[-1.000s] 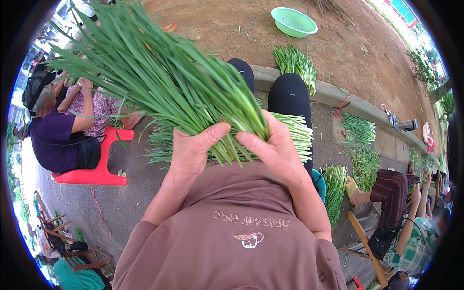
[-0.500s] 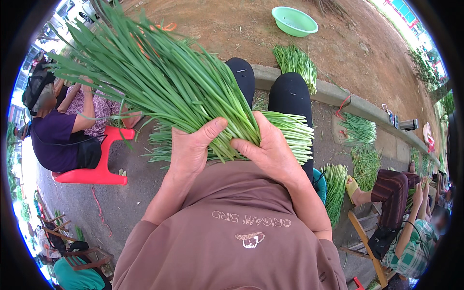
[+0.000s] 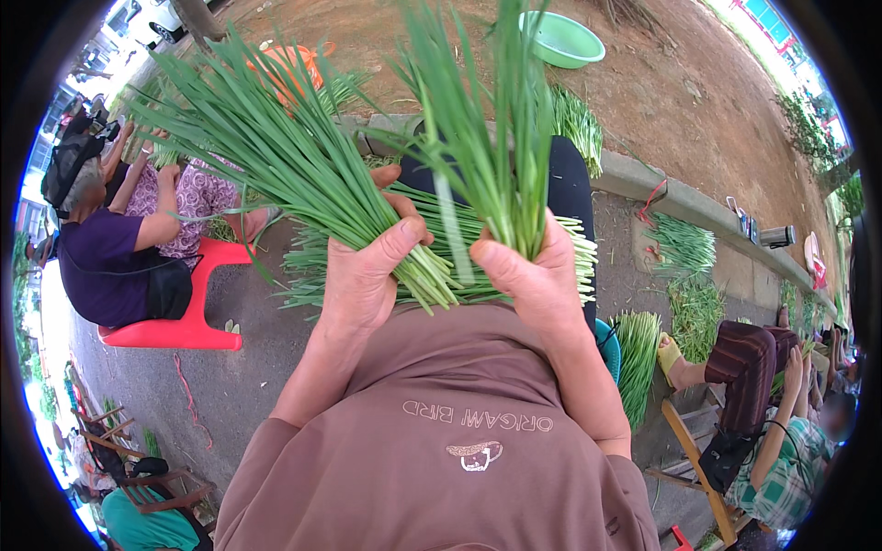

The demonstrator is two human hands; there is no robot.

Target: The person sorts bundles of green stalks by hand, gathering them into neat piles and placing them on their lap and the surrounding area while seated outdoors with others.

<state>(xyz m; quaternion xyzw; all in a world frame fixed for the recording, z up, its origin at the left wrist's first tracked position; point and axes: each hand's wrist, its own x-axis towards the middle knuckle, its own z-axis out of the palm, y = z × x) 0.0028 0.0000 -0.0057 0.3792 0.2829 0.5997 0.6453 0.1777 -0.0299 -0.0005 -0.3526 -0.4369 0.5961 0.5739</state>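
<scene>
My left hand (image 3: 372, 262) is closed round a thick bunch of garlic chives (image 3: 303, 174), its leaves fanning out to the upper left and its pale cut ends by my belly. My right hand (image 3: 533, 271) grips a smaller bunch of chives (image 3: 514, 165), held nearly upright with the leaf tips pointing away from me. The two bunches are apart. Across my lap, under both hands, lies a pile of more chives (image 3: 459, 225), its pale stems to the right. One pale flat strand hangs blurred between the bunches.
A light green basin (image 3: 574, 46) stands on the dirt beyond the kerb (image 3: 625, 179). Chive heaps (image 3: 634, 363) lie to my right, beside a teal container (image 3: 606, 349). One person sits at left on a red stool (image 3: 197, 294), another at right on a wooden chair (image 3: 703, 464).
The single large bunch held in both hands has been parted in two. My right hand has moved slightly right and turned its share upright; my left hand keeps the rest.
</scene>
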